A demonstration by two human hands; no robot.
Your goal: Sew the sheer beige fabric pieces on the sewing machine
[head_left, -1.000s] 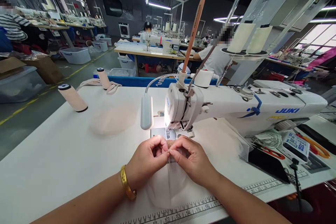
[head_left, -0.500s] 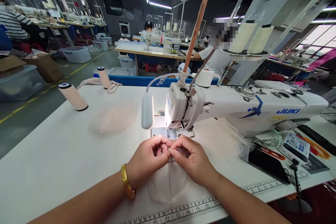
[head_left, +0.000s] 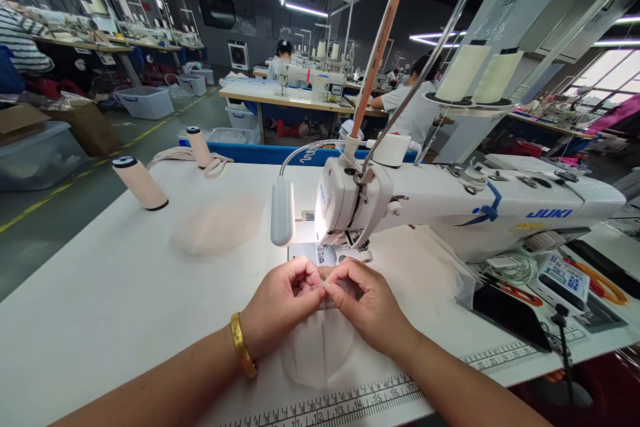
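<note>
Little has moved since the earlier frames: both hands stay pinched together at the same spot before the needle, shifted only a touch.

Long white worktable (head_left: 100, 293) carries everything. White JUKI sewing machine (head_left: 450, 203) stands across its right half, head toward centre. Sheer pale-pink fabric piece (head_left: 320, 347) lies flat on the table near the front edge, between the wrists, its far edge lifted to the fingers. Second pale-pink sheer round piece (head_left: 217, 225) lies apart to the left. White gooseneck lamp (head_left: 282, 211) hangs just beside the machine head. Two cream thread cones, one tilted (head_left: 140, 183), one farther back (head_left: 199, 147).

Left hand (head_left: 280, 303), gold bangle (head_left: 243, 349) on the wrist: fingers curled narrow, thumb and forefinger nipping the fabric edge. Right hand (head_left: 367, 303): same narrow pinch, fingertips touching the left hand's. Small tan strip (head_left: 326, 272) shows just behind the fingertips; whether held, cannot tell.
</note>
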